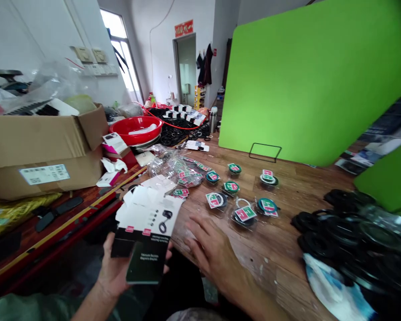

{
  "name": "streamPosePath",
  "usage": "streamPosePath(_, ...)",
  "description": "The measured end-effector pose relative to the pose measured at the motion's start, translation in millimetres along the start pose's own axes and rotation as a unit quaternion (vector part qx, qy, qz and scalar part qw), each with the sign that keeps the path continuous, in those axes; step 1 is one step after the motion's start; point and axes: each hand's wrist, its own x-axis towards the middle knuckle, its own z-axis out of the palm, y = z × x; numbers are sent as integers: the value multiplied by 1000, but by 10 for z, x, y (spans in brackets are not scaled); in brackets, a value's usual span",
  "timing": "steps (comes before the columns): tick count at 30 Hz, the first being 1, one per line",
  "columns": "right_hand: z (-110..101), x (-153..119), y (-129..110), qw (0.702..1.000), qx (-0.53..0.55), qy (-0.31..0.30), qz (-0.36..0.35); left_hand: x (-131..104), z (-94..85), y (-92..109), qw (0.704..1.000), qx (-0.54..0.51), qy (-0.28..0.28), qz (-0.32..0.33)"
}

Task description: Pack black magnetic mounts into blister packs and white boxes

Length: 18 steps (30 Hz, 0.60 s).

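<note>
At the lower left of the frame, your box (146, 266) carries pale print on its black face that seems to read "Vacuum Suction Magnetic Bracket"; you can't make out its red tags (146, 232). On the carton (33, 142) at left, the white label (44, 174) is too small to read. So are the red sign (183, 28) at top center and the pink-and-green cards (245, 213) right of center.

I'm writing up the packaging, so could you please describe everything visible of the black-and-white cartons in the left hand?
The cartons look like overlapping flattened card, tilted, with white flaps at the far end and black panels nearer. A white panel carries a printed picture of a ringed bracket; pink patches and small white lettering show too. The left hand grips them from below; the right hand is apart.
</note>
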Motion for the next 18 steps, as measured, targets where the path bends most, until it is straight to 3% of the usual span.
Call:
streamPosePath(2,9,176,1,999,-41,25,1,68,164,-339,992,-66,-47,-96)
streamPosePath(4,65,264,48,996,-88,27,14,120,285,-561,983,-102,-62,-140)
streamPosePath(7,192,210,134,991,-126,23,29,164,341,-745,972,-140,-66,-176)
streamPosePath(11,338,-28,122,987,-137,61,55,187,235,-921,972,-162,-24,-168)
streamPosePath(15,376,-192,-4,984,-1,83,156,147,59,-1071,988,-95,34,-119)
streamPosePath(18,350,-208,-52,951,162,98,245,83,-20,-1118,992,13,58,-111)
